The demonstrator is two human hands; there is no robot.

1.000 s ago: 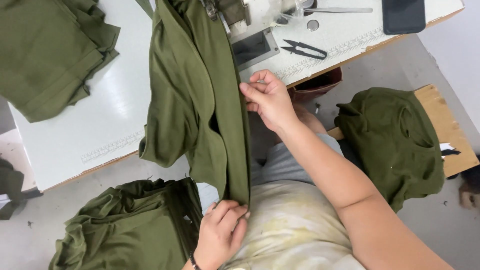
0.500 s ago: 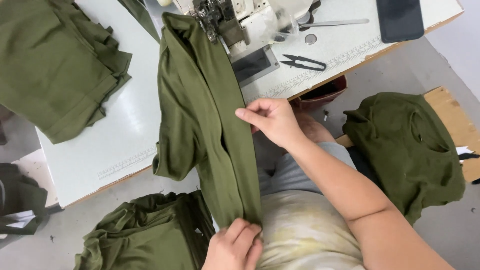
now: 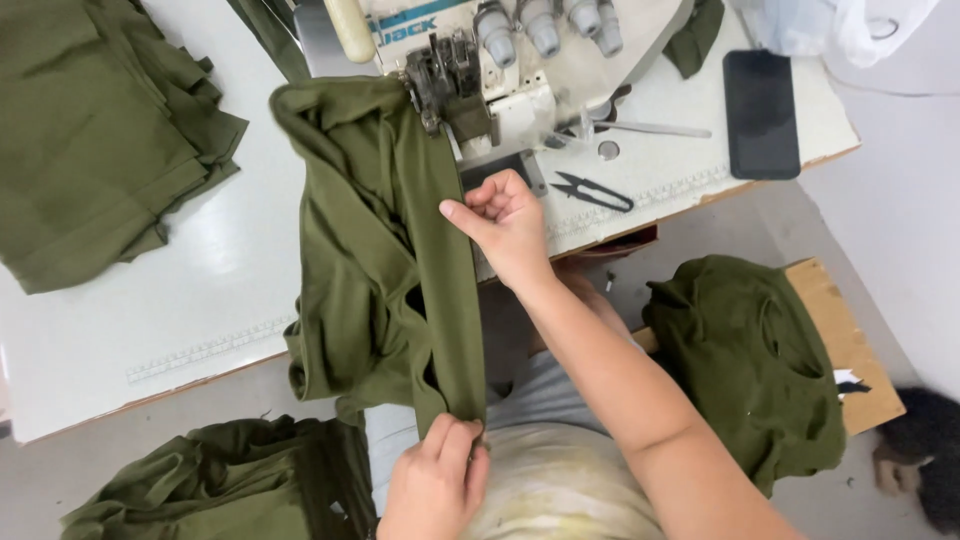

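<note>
At the sewing machine [image 3: 500,60], olive garment [image 3: 380,250] now stretched tauter between both hands.

Garment [image 3: 390,260] on table [image 3: 150,300] — scissors [image 3: 592,192] right

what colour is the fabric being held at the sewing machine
Olive green, plain with no pattern; the fabric shows best in the head view.

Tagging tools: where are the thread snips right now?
Head view, right of centre: the thread snips lie on the white table, beside the right hand.
</note>
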